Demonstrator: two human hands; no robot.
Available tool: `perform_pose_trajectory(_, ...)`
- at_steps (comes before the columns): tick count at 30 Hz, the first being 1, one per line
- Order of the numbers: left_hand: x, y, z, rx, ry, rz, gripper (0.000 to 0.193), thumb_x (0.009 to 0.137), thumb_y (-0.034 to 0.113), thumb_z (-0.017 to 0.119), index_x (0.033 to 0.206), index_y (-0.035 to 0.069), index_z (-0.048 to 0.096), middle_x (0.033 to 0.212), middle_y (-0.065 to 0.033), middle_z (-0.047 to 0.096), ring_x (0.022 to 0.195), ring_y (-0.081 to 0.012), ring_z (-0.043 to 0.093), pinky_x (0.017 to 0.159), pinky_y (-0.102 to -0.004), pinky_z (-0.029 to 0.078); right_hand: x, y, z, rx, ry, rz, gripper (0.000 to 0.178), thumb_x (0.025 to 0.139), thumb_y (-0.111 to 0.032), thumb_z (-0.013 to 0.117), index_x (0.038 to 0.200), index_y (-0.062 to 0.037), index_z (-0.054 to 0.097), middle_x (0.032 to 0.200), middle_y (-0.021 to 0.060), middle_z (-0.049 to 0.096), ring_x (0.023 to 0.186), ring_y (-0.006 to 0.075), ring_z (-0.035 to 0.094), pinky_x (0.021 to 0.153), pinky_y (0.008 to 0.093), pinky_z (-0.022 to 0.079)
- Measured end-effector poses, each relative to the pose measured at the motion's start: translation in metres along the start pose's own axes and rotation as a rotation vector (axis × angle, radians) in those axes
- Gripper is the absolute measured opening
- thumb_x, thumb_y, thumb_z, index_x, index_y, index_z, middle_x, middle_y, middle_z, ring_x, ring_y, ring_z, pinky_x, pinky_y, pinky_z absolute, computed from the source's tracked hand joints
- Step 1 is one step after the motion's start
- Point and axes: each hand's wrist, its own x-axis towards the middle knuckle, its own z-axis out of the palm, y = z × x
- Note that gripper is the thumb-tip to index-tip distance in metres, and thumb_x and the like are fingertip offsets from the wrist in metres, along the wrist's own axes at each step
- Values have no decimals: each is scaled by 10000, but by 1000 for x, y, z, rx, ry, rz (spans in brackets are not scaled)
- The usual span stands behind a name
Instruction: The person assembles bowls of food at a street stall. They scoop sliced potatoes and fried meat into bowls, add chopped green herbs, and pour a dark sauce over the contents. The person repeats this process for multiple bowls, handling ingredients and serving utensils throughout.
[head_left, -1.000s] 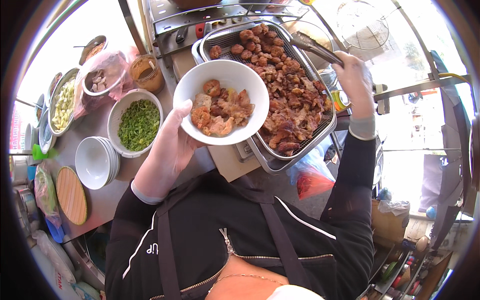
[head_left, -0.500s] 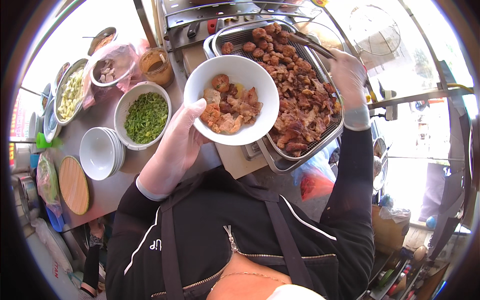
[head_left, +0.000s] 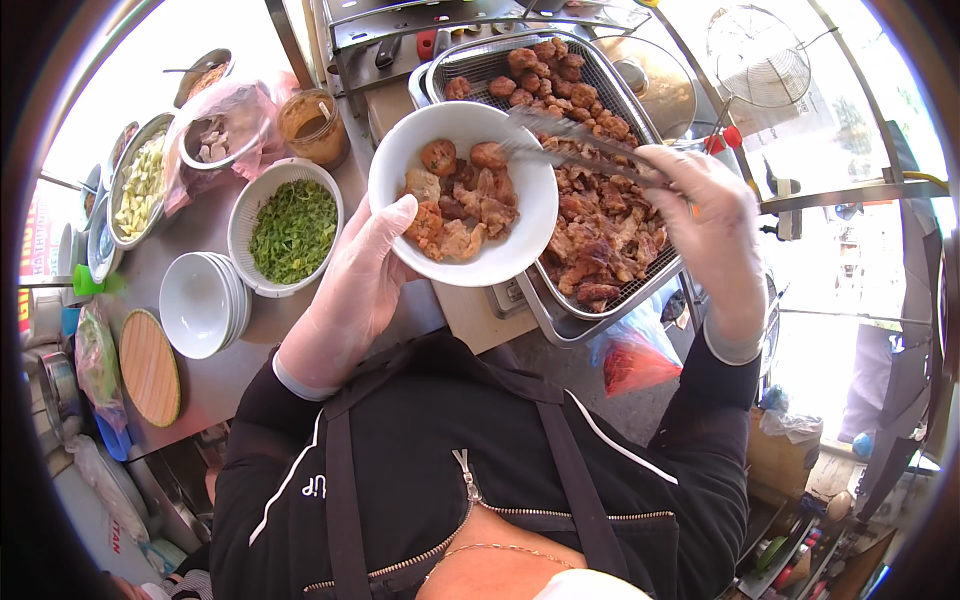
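My gloved left hand (head_left: pixel 355 290) grips a white bowl (head_left: pixel 465 268) by its left side, thumb over the rim. Inside the bowl lie pieces of grilled meat (head_left: pixel 485 205) and two meatballs, one at the left (head_left: pixel 438 157) and one by the far right rim (head_left: pixel 488 155). My right hand (head_left: pixel 708 215), also gloved, is closed around metal tongs (head_left: pixel 610 150). The tongs' tips, smeared by motion, reach over the bowl's right rim beside the second meatball. Under them stands a mesh-lined metal tray (head_left: pixel 650 262), holding browned meat slices and a heap of meatballs (head_left: pixel 545 80) at its far end.
On the left of the steel counter (head_left: pixel 230 385) are a basket of chopped greens (head_left: pixel 335 215), stacked white bowls (head_left: pixel 195 305), a jar of brown sauce (head_left: pixel 312 128) and a round wooden board (head_left: pixel 148 368). A lidded pot (head_left: pixel 665 85) stands beyond the tray. A wire skimmer (head_left: pixel 765 60) hangs far right.
My right hand has swung the tongs from the tray's far meatballs left and nearer, to the bowl. A second meatball now lies in the bowl. My left hand stays nearly still.
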Motion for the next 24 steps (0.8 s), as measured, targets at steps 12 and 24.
perform_pose_trajectory(12,-6,-5,-13,-109,110,-34,512,883,99,526,1360,-25,388,1199,-124,581,1015,-160,639,842,-291,552,37,106,34,-393,-118,309,237,878,-244,629,1099,-185,690,918,137,703,896,342,676,792,447,522)
perform_pose_trajectory(24,-13,-9,-18,-101,93,-12,512,883,72,503,1372,-16,382,1205,-135,581,1007,-181,645,837,-334,566,54,98,51,-478,-210,274,267,866,-209,650,1129,-212,694,1026,81,712,993,291,674,844,437,538)
